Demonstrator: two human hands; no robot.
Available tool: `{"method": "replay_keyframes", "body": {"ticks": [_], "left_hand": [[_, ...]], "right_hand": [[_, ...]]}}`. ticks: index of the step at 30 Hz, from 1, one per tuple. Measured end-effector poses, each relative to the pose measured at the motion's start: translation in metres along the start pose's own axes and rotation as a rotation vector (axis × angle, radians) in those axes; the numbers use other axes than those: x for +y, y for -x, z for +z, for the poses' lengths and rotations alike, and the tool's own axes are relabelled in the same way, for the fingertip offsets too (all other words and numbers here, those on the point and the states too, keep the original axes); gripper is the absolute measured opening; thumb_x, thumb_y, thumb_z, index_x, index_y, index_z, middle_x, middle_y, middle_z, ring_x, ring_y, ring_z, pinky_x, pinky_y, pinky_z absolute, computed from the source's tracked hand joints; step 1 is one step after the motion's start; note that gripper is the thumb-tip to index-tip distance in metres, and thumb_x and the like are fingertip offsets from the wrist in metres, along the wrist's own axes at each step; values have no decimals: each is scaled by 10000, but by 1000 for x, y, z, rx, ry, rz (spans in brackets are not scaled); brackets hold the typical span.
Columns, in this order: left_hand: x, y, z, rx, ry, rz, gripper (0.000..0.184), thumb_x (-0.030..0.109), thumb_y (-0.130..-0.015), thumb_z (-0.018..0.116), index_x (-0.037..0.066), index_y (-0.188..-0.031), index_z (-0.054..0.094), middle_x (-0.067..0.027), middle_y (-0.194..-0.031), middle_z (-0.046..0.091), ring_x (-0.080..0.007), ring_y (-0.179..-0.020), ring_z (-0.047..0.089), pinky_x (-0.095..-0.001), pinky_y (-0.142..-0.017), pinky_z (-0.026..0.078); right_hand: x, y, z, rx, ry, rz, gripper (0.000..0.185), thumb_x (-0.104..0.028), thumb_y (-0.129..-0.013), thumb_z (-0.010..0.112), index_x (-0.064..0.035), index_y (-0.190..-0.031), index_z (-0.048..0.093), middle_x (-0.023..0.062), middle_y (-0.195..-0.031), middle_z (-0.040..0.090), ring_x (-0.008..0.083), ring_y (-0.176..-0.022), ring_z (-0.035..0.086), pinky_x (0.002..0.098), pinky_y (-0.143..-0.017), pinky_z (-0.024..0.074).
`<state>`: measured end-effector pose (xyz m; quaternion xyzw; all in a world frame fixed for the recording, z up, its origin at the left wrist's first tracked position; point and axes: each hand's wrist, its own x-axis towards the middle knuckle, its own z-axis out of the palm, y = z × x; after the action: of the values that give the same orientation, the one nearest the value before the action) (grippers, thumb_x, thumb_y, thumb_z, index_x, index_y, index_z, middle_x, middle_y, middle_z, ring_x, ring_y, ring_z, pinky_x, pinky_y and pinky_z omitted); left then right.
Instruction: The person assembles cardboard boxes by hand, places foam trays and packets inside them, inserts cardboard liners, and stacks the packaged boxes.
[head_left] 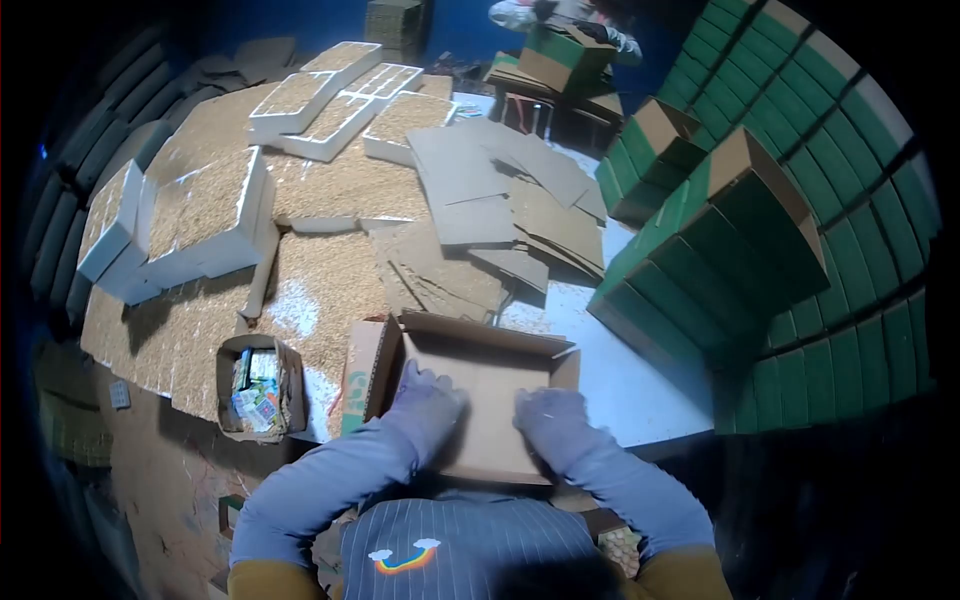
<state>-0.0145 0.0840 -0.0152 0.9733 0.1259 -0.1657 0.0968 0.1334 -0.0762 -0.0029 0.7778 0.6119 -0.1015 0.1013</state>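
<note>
Subject of inspection: one open-topped cardboard box (490,400), at the near edge of the table (655,415), directly in front of the person's body. Its mouth faces up and its inner bottom shows between the hands.

Position of hands: the left hand (432,405) is at the left side of the box, the right hand (548,420) at the right side. The box therefore lies between the two, and neither hand is clearly nearer. A bare strip of the bottom separates them. The far wall is beyond both hands and runs left to right. The long axis cannot be fixed with confidence, as the hands and forearms cover part of the sides.

Grip: the fingers of both hands are partly curled and turned inward. No separate object is visible in either. Whether they pinch the walls or merely rest against the cardboard cannot be told.

Surroundings: a small container (292,400) of packets (258,385) stands to the left, near the box. Flat cardboard sheets (470,220) lie beyond the far wall. Stacked green boxes (720,265) stand to the right, apart from the right hand.
</note>
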Motion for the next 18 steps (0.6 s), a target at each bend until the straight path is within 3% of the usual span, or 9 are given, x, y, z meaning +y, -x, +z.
{"method": "replay_keyframes", "body": {"ticks": [4,7,9,10,12,13,14,15,18], "left_hand": [[-36,22,-27,290,65,219,376,239,-839,696,96,-1179,623,-113,-1168,624,-268,-1129,571,-422,-1083,366],[-109,58,-2,600,1153,-165,524,239,-885,681,61,-1356,535,-107,-1307,574,-206,-1265,513,-338,-1081,389],[-121,50,27,81,1665,-160,703,375,-910,682,57,-1473,405,-119,-1396,519,-195,-1326,449,-338,-1086,386],[-116,48,30,-80,1696,-136,800,469,-933,635,37,-1517,300,-116,-1511,404,-218,-1356,414,-355,-1107,353],[-117,33,68,-157,1325,-327,987,610,-873,631,-10,-1526,227,-172,-1517,384,-247,-1365,410,-333,-1105,358],[-99,25,67,-77,1198,-345,916,536,-860,675,-27,-1477,298,-204,-1455,435,-277,-1317,457,-348,-1069,391],[-81,17,66,-3,1066,-372,846,462,-848,719,-43,-1428,369,-236,-1394,487,-307,-1268,504,-362,-1032,425],[-41,22,8,36,877,-476,774,390,-831,755,-45,-1380,425,-248,-1332,533,-324,-1218,540,-382,-1004,446],[-66,16,84,319,1198,-332,671,281,-775,810,-49,-1271,501,-232,-1185,602,-320,-1100,593,-406,-945,474]], "right_hand": [[31,18,-30,226,-306,-137,409,-136,-882,594,-18,-1270,546,142,-932,671,277,-788,688,407,-692,562],[106,40,17,289,-1455,541,484,-87,-872,609,-52,-1346,514,124,-1012,674,227,-882,696,404,-723,576],[80,36,18,-114,-2145,479,518,-88,-908,616,-64,-1402,465,139,-1238,619,228,-1080,634,423,-924,534],[79,32,59,-14,-1550,141,539,-166,-904,656,-36,-1390,464,150,-1255,608,232,-1126,604,427,-979,492],[54,12,100,49,-1399,92,643,-314,-872,728,15,-1359,469,171,-1275,592,237,-1200,553,413,-1049,430],[29,-6,100,24,-1857,351,712,-383,-844,761,39,-1340,475,182,-1278,588,239,-1228,532,395,-1064,409],[20,-17,115,131,-1493,600,763,-443,-819,775,91,-1287,495,181,-1252,598,229,-1196,546,360,-1023,427],[15,-15,101,85,-1460,563,776,-456,-825,764,98,-1292,487,185,-1250,598,240,-1192,549,360,-1017,430],[23,-9,114,110,-1320,440,829,-499,-846,723,111,-1334,446,201,-1290,564,275,-1223,521,360,-1034,407]]}}
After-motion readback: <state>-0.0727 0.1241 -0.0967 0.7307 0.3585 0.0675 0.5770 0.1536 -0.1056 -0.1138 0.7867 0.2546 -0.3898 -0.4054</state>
